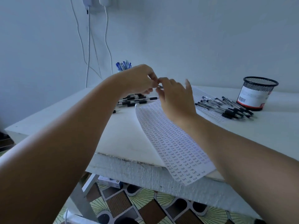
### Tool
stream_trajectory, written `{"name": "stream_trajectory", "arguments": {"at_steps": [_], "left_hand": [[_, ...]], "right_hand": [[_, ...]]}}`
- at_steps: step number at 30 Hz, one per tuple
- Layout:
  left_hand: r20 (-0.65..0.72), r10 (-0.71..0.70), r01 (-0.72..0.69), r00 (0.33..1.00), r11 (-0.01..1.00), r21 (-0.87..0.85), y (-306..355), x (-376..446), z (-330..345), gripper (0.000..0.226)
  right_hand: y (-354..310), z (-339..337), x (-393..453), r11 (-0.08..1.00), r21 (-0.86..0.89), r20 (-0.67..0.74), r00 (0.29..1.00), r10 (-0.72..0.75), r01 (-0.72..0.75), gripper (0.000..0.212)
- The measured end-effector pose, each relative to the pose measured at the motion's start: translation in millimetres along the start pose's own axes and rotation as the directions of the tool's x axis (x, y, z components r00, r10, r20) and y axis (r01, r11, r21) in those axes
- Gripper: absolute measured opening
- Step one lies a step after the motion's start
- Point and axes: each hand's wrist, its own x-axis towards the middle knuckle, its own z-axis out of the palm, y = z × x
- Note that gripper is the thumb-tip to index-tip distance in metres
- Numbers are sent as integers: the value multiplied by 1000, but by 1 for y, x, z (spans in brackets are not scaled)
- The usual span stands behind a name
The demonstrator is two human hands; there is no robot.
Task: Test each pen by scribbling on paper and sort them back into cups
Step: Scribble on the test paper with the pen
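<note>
A small dark pen [160,86] sits up in the air between the two hands, above the far end of the paper [171,139], with the left hand [139,80] and the right hand [175,97] both pinching it with bent fingers (most of it is hidden). On the table [123,136] one pile of black pens [134,101] lies under the left hand, and another pile [226,105] lies to the right beside the black mesh cup [257,92]. A cup of blue pens [123,65] stands behind the left hand by the wall.
</note>
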Motion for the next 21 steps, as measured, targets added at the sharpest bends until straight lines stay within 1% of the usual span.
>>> {"name": "stream_trajectory", "arguments": {"at_steps": [2, 3, 4, 6, 7, 8, 9, 11, 12, 14, 17, 18, 19, 20, 21], "left_hand": [[-23, -1, -3, 1000, 985, -172, 4, 4, 8, 22], [-36, -14, 5, 999, 972, -234, 7, 7, 12, 23], [-40, -27, 15, 999, 963, -270, 8, 11, 17, 20], [0, -44, 43, 999, 963, -265, 9, 18, 28, 13], [40, -41, 48, 998, 976, -214, 10, 22, 36, 13], [80, -23, 33, 997, 992, -122, 10, 25, 43, 15], [129, 9, -8, 992, 1000, -8, 12, 28, 50, 16], [244, 50, -101, 968, 974, 202, 18, 32, 64, 20], [286, 46, -128, 957, 954, 272, 22, 35, 70, 24], [336, 31, -157, 941, 921, 355, 29, 40, 78, 29], [387, 31, -222, 922, 860, 460, 38, 47, 86, 36], [402, 24, -237, 915, 840, 488, 40, 49, 88, 36], [410, 21, -246, 912, 826, 506, 41, 51, 90, 33], [416, 16, -250, 909, 820, 515, 41, 54, 93, 28], [424, 10, -252, 906, 817, 519, 41, 58, 96, 26]], "right_hand": [[12, -9, 0, 995, 74, 28, 998, 62, -64, 25], [18, -16, 0, 984, 125, 17, 992, 126, -128, 26], [23, -23, 1, 954, 209, 7, 976, 216, -213, 28], [28, -39, 6, 823, 410, 16, 906, 423, -392, 40], [30, -46, 10, 752, 473, 26, 860, 510, -460, 46], [32, -52, 13, 673, 536, 46, 814, 580, -510, 49], [35, -57, 17, 571, 619, 77, 766, 638, -538, 49], [39, -65, 23, 302, 793, 172, 671, 721, -529, 43], [41, -69, 24, 191, 838, 216, 631, 745, -511, 40], [45, -76, 22, -7, 886, 304, 570, 764, -463, 40], [58, -82, 17, -339, 875, 481, 529, 699, -346, 38], [64, -81, 15, -418, 846, 533, 523, 665, -330, 32], [70, -79, 13, -458, 826, 563, 519, 643, -329, 22], [75, -77, 9, -476, 811, 584, 522, 621, -341, 12], [80, -76, 5, -477, 800, 600, 513, 614, -364, 13]]}}
